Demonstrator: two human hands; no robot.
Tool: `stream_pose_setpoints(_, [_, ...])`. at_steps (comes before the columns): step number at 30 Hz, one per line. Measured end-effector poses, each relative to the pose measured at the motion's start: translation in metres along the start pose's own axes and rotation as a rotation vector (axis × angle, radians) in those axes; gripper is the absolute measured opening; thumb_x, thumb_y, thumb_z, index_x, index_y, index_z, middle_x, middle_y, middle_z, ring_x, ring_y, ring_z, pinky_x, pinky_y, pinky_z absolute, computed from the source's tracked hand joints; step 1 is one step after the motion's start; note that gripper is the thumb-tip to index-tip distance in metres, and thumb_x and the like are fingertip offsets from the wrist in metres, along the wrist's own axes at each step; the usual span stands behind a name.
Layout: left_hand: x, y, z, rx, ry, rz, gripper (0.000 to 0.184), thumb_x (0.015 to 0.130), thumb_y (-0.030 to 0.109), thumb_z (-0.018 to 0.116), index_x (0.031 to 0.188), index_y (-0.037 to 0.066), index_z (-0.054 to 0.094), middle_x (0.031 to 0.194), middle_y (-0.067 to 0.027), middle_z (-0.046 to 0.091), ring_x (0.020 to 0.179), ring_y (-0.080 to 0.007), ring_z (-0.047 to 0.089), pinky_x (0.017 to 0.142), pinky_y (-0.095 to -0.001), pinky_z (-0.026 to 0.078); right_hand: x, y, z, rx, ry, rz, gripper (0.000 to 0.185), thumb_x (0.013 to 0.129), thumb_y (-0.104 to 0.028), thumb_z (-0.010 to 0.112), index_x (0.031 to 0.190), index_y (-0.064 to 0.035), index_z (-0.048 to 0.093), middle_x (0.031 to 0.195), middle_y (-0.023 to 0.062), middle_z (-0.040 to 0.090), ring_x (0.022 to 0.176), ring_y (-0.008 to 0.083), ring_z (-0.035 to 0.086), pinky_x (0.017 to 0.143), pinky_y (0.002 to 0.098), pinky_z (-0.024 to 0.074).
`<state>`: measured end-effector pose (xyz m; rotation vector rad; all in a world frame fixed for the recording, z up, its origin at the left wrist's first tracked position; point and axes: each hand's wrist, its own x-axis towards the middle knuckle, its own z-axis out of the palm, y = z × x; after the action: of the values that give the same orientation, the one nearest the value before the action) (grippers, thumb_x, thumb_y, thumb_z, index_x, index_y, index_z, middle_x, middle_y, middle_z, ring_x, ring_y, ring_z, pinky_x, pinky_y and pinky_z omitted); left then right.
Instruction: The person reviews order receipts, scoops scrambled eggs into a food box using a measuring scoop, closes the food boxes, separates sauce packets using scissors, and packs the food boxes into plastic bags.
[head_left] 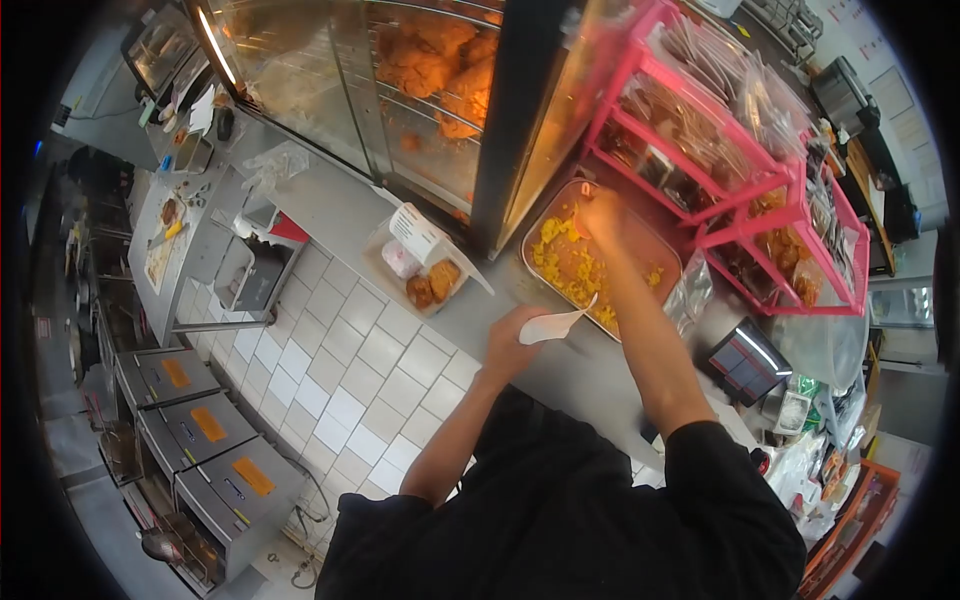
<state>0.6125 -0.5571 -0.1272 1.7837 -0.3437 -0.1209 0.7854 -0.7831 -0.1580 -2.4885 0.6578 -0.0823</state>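
Your left hand (508,338) pinched a white paper sleeve (548,328), its filling hidden, while the box (384,272) to its left already held fried pieces (443,275), and beyond, your right hand (600,217), its grip unclear, reached into the tray (655,245), where many yellow pieces (550,262) lay unbagged.

Cool white light brightens the room; orange light glows from the heated cabinet (290,95) beyond the left hand (508,338). Left of that grip, floor tiles (345,408) shine pale; right of it, glare streaks a dark screen (750,365). The right hand (600,218) looks blurred. Fisheye edges bend, darkening to black
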Motion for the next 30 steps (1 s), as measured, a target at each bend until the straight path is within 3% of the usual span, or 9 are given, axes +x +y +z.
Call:
stream_pose_setpoints(2, [0.008, -0.003, 0.002, 0.046, 0.101, 0.008, 0.034, 0.071, -0.002, 0.070, 0.104, 0.005, 0.065, 0.099, -0.0131, 0.066, 0.093, -0.0321, 0.066, 0.079, -0.0367, 0.052, -0.032, -0.021, -0.035, 0.298, 0.052, 0.005, 0.027, 0.084, -0.029, 0.065, 0.089, -0.0030, 0.068, 0.081, 0.0219, 0.067, 0.078, 0.0396, 0.066, 0.069, 0.0447, 0.0508])
stream_pose_setpoints(4, [0.014, -0.019, 0.009, 0.045, 0.143, 0.042, 0.034, 0.072, -0.002, 0.069, 0.105, 0.005, 0.064, 0.100, -0.0136, 0.065, 0.094, -0.0337, 0.065, 0.080, -0.0378, 0.052, -0.056, -0.012, -0.056, 0.217, 0.127, -0.087, 0.024, 0.085, -0.026, 0.063, 0.088, -0.0025, 0.067, 0.083, 0.0222, 0.068, 0.074, 0.0345, 0.066, 0.066, 0.0414, 0.0509])
stream_pose_setpoints(9, [0.037, -0.011, 0.026, 0.151, 0.292, -0.038, 0.034, 0.077, 0.000, 0.068, 0.110, 0.001, 0.060, 0.108, -0.0180, 0.062, 0.103, -0.0376, 0.061, 0.086, -0.0410, 0.049, -0.106, 0.042, -0.067, -0.196, -0.070, -0.152, 0.022, 0.085, -0.021, 0.059, 0.088, 0.0003, 0.066, 0.084, 0.0230, 0.067, 0.080, 0.0413, 0.065, 0.072, 0.0468, 0.0518])
stream_pose_setpoints(11, [0.048, -0.012, 0.038, 0.136, 0.450, -0.067, 0.039, 0.081, 0.005, 0.068, 0.117, -0.002, 0.056, 0.115, -0.0220, 0.059, 0.107, -0.0406, 0.058, 0.092, -0.0442, 0.045, -0.109, 0.043, -0.063, -0.239, 0.006, -0.104, 0.021, 0.086, -0.019, 0.057, 0.088, 0.0001, 0.067, 0.083, 0.0235, 0.068, 0.079, 0.0408, 0.066, 0.071, 0.0467, 0.0528])
stream_pose_setpoints(16, [0.059, -0.033, 0.052, 0.098, 0.462, -0.249, 0.045, 0.085, 0.010, 0.066, 0.125, -0.005, 0.052, 0.124, -0.0267, 0.055, 0.113, -0.0436, 0.054, 0.096, -0.0477, 0.043, -0.090, 0.012, -0.038, -0.377, 0.099, 0.064, 0.020, 0.088, -0.015, 0.054, 0.086, -0.0012, 0.068, 0.075, 0.0245, 0.067, 0.071, 0.0389, 0.069, 0.065, 0.0465, 0.0550])
stream_pose_setpoints(18, [0.060, -0.053, 0.055, 0.122, 0.428, -0.269, 0.046, 0.085, 0.012, 0.065, 0.126, -0.006, 0.052, 0.125, -0.0273, 0.055, 0.115, -0.0437, 0.053, 0.097, -0.0483, 0.042, -0.085, 0.015, -0.016, -0.424, -0.015, -0.078, 0.020, 0.088, -0.012, 0.052, 0.089, -0.0005, 0.069, 0.071, 0.0235, 0.067, 0.065, 0.0375, 0.069, 0.060, 0.0475, 0.0553])
stream_pose_setpoints(24, [0.075, -0.016, 0.042, 0.125, 0.427, -0.555, 0.033, 0.087, 0.018, 0.065, 0.110, -0.006, 0.063, 0.101, -0.0238, 0.067, 0.097, -0.0396, 0.064, 0.086, -0.0450, 0.049, -0.088, -0.008, -0.024, -0.380, -0.100, -0.143, 0.024, 0.089, -0.013, 0.050, 0.086, 0.0006, 0.070, 0.071, 0.0222, 0.068, 0.065, 0.0367, 0.069, 0.059, 0.0464, 0.0558])
stream_pose_setpoints(28, [0.066, -0.049, 0.054, -0.001, 0.460, -0.532, 0.028, 0.087, 0.018, 0.066, 0.102, -0.005, 0.065, 0.092, -0.0193, 0.069, 0.084, -0.0326, 0.068, 0.077, -0.0406, 0.052, -0.077, 0.009, -0.005, -0.368, -0.005, -0.087, 0.023, 0.089, -0.013, 0.050, 0.087, 0.0005, 0.068, 0.068, 0.0215, 0.067, 0.065, 0.0374, 0.069, 0.059, 0.0474, 0.0553])
stream_pose_setpoints(30, [0.066, -0.057, 0.054, 0.036, 0.440, -0.505, 0.027, 0.087, 0.019, 0.066, 0.101, -0.004, 0.065, 0.092, -0.0180, 0.070, 0.083, -0.0299, 0.069, 0.076, -0.0395, 0.052, -0.072, 0.024, 0.015, -0.341, -0.070, -0.222, 0.022, 0.088, -0.012, 0.050, 0.095, 0.0011, 0.066, 0.067, 0.0205, 0.066, 0.063, 0.0383, 0.068, 0.058, 0.0482, 0.0543])
